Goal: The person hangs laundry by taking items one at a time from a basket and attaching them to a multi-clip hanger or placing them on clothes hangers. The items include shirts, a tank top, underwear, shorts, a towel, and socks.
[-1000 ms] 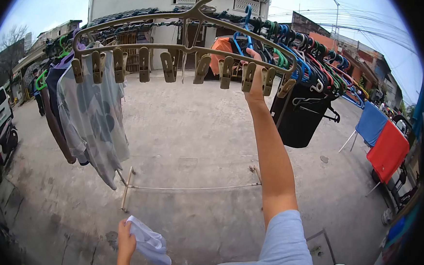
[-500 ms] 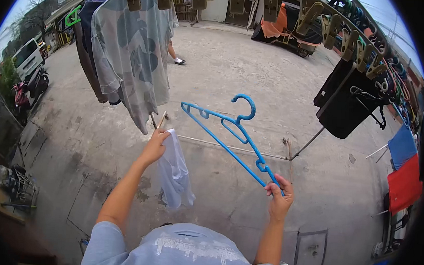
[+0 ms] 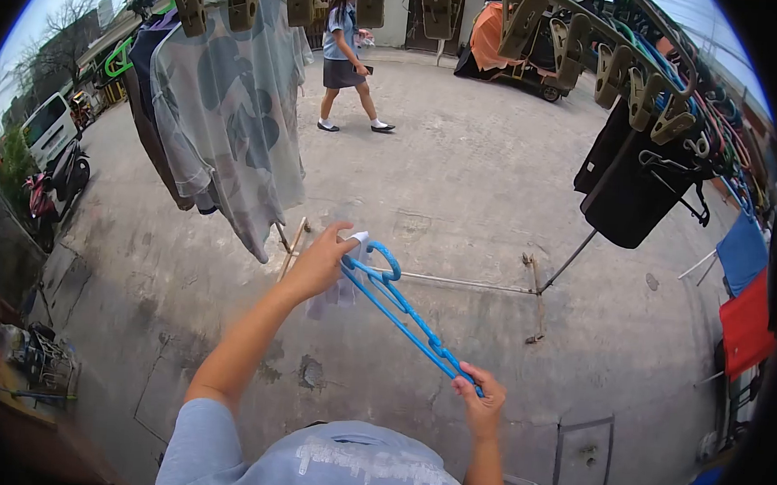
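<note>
My right hand [image 3: 483, 396] pinches one end of a blue plastic hanger [image 3: 406, 319], which slants up to the left. The hanger's other end and its hook reach my left hand [image 3: 323, 263], whose fingers are closed on a white cloth [image 3: 339, 297]. The cloth hangs down behind and beside the hanger's end. Whether the hanger's tip is inside the cloth is hard to tell.
Shirts [image 3: 227, 117] hang at the upper left, dark garments [image 3: 646, 183] at the right. Brown clothespins [image 3: 571, 49] line the top. A person [image 3: 345, 58] walks across the pavement. A metal rack base [image 3: 466, 283] stands ahead.
My left hand has moved right and slightly up with the white cloth. The hanger has swung lower and now meets it. The walking person has come fully into view.
</note>
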### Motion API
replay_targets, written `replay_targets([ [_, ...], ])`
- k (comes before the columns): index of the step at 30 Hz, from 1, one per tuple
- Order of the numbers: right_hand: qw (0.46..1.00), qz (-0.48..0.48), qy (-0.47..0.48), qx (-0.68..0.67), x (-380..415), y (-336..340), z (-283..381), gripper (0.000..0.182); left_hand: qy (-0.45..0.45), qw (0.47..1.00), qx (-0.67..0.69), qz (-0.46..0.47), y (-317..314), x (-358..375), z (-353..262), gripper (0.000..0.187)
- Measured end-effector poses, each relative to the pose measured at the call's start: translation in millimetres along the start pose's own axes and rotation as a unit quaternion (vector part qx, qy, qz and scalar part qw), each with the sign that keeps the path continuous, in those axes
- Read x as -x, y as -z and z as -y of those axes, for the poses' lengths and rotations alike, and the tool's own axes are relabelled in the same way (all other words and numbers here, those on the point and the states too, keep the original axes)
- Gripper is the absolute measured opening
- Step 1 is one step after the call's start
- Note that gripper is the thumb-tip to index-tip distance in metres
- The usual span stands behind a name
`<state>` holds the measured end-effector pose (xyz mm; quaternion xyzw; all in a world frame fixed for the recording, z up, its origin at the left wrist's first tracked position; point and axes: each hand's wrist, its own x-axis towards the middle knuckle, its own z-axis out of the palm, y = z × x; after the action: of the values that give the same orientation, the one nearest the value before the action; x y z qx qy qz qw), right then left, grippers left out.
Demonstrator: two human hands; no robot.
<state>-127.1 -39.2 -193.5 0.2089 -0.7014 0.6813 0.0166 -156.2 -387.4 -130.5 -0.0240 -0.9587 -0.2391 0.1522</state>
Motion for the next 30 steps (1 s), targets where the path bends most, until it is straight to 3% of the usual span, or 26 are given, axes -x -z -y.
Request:
replay_targets([
  [2,1.0,-0.001,0.005,0.008,-10,-14,-8,0.022,-0.038,0.999,-0.03,0.014,10,2,-35,0.041],
  [5,0.995,0.0,-0.002,-0.096,-21,-19,-14,0.02,-0.087,0.995,-0.019,-0.046,17,9,-61,0.041],
  [8,0.977,-0.017,0.009,-0.211,-28,-8,-1,0.02,-0.116,0.988,0.086,-0.051,57,17,-92,0.044],
  [11,0.973,-0.008,0.032,-0.229,-32,18,6,0.019,-0.182,0.97,-0.067,-0.145,89,25,-95,0.051],
  [12,0.968,0.01,0.042,-0.247,-31,26,6,0.021,-0.177,0.948,-0.171,-0.203,95,23,-105,0.039],
  [14,0.957,0.048,0.058,-0.279,-30,40,6,0.024,-0.147,0.975,-0.123,-0.114,90,26,-85,0.028],
  [15,0.985,-0.001,0.133,-0.113,-35,40,21,0.026,-0.134,0.984,-0.1,-0.068,87,26,-78,0.022],
  [16,0.976,-0.05,0.202,0.058,-42,38,44,0.028,-0.16,0.973,-0.083,-0.143,81,27,-84,0.015],
  [17,0.933,-0.094,0.261,0.228,-44,35,56,0.029,-0.143,0.974,-0.076,-0.156,76,30,-85,0.015],
  [20,0.809,-0.299,0.338,0.378,-19,21,36,0.034,-0.102,0.973,-0.061,-0.2,60,42,-88,0.013],
  [22,0.88,-0.144,0.374,0.256,-4,-7,30,0.032,-0.088,0.967,-0.058,-0.234,47,49,-96,0.012],
  [24,0.931,-0.01,0.285,0.229,0,-44,32,0.028,-0.066,0.971,-0.052,-0.225,38,58,-103,0.012],
  [26,0.965,-0.014,0.195,0.176,-1,-75,21,0.023,-0.051,0.973,-0.039,-0.222,31,67,-112,0.013],
  [30,0.986,0.013,0.136,0.101,7,-95,-3,0.021,-0.039,0.978,-0.045,-0.201,18,85,-114,0.014],
])
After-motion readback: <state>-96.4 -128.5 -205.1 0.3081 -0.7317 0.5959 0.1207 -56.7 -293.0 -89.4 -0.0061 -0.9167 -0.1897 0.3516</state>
